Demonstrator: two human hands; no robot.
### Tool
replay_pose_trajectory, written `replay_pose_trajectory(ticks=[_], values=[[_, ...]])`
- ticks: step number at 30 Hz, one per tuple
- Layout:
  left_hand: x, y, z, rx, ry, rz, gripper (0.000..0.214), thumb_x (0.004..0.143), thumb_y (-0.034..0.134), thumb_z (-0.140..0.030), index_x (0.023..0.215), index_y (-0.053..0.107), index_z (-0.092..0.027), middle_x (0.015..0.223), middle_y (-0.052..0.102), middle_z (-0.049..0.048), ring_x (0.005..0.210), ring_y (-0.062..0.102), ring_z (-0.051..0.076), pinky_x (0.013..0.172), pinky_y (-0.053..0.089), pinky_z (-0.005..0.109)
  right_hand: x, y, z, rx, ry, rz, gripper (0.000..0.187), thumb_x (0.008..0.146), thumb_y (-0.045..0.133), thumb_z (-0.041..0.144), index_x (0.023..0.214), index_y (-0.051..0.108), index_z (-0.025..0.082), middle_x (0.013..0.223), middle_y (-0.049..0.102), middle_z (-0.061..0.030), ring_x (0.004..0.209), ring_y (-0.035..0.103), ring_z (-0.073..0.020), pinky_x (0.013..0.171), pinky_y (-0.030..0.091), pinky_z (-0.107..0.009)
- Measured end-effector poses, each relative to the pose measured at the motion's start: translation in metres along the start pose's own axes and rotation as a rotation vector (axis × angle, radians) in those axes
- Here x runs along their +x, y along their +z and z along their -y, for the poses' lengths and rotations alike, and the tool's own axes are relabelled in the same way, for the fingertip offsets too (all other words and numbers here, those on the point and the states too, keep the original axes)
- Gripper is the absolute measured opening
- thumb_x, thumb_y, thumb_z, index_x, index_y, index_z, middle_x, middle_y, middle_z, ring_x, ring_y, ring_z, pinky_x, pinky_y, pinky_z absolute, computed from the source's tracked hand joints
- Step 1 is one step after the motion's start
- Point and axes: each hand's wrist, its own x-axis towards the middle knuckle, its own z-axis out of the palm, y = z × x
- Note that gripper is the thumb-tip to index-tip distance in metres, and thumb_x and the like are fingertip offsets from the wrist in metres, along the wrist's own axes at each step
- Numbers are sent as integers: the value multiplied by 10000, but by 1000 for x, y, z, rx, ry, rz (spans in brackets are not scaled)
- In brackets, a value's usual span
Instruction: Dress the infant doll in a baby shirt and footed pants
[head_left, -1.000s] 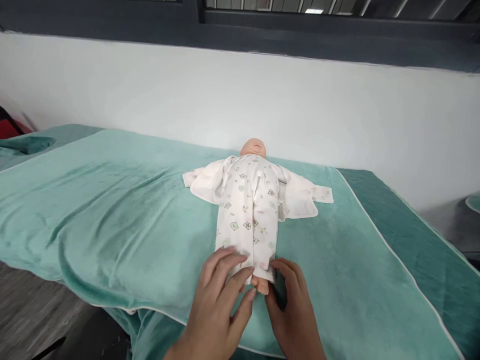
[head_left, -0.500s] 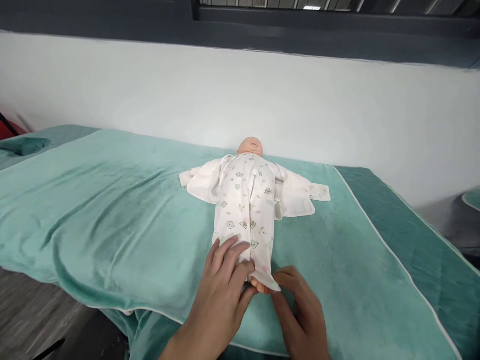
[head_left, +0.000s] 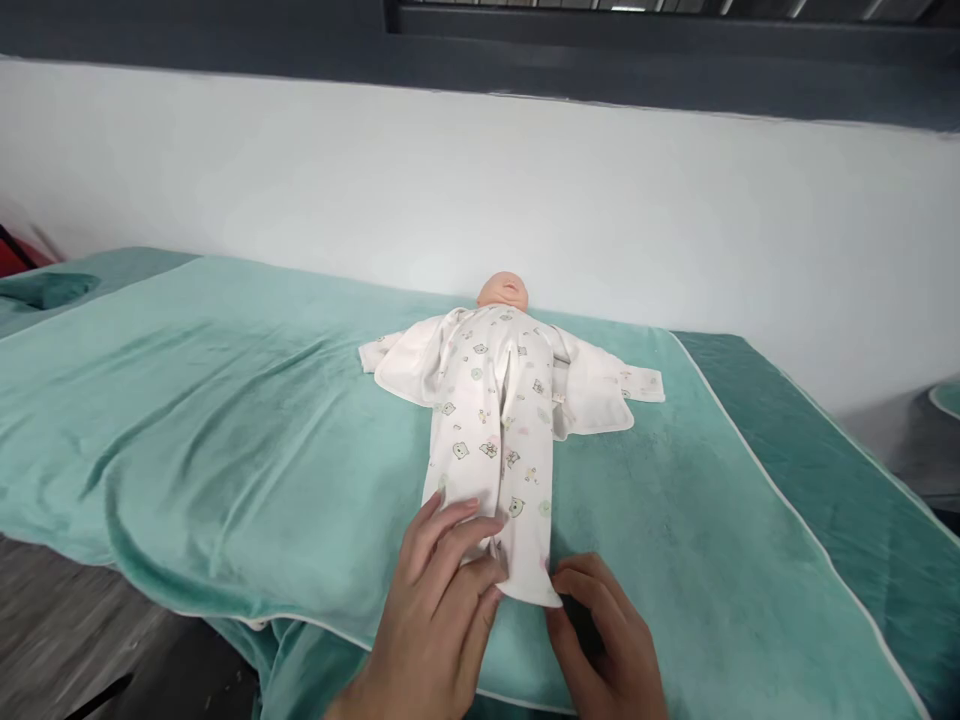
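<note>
A baby doll (head_left: 504, 291) lies on its back on a teal blanket (head_left: 225, 420), dressed in a white printed sleepsuit (head_left: 491, 420) with both sleeves spread sideways. My left hand (head_left: 439, 610) lies over the left trouser leg near its hem, fingers curled onto the cloth. My right hand (head_left: 607, 640) pinches the hem of the right trouser leg at its lower corner. The doll's feet are hidden under the cloth.
The blanket covers a padded table that runs along a white wall (head_left: 480, 190). A darker green sheet (head_left: 825, 470) shows at the right edge. Another teal-covered surface (head_left: 52, 290) lies far left. The floor (head_left: 67, 640) shows at lower left.
Both hands have drawn the trouser legs down toward me. The doll's foot that showed at the hem is now covered by the cloth.
</note>
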Motion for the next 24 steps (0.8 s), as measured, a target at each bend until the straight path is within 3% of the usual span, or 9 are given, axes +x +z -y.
replay_pose_trajectory(ticks=[7, 12, 17, 21, 24], values=[[-20, 3, 17, 64, -90, -14, 373, 911, 604, -125, 1270, 535, -202, 1291, 553, 115, 1271, 460, 265, 1033, 452, 439, -1, -6, -4, -97, 42, 137, 114, 931, 561, 136, 982, 554, 238, 960, 630, -41, 852, 634, -156, 747, 529, -258], [-23, -1, 18, -12, -125, -125, 265, 903, 598, -69, 1125, 586, -211, 1086, 573, 74, 1047, 545, 197, 877, 491, 340, 2, -3, -7, -99, 48, 142, 77, 935, 576, 172, 966, 555, 240, 954, 646, -39, 858, 644, -169, 744, 528, -276], [-25, 3, 18, -45, -121, -234, 246, 886, 586, -21, 1050, 606, -203, 1011, 548, 59, 971, 549, 167, 804, 496, 280, 4, -1, -6, -100, 42, 134, 78, 934, 576, 172, 970, 563, 239, 955, 652, -35, 857, 642, -165, 741, 522, -275], [-35, 7, 19, -13, -69, -232, 306, 882, 576, -17, 1113, 636, -209, 1031, 556, 69, 988, 557, 171, 832, 507, 276, 4, -6, 0, -37, 87, 153, 37, 944, 579, 209, 962, 577, 242, 953, 650, -25, 851, 642, -159, 740, 520, -267], [-37, 2, 21, -152, -89, -151, 273, 896, 574, -54, 1069, 659, -247, 1011, 584, 51, 981, 584, 167, 852, 514, 280, 11, -14, -3, 38, 143, 179, 122, 993, 487, 218, 923, 584, 242, 896, 642, -12, 804, 635, -144, 706, 516, -253]])
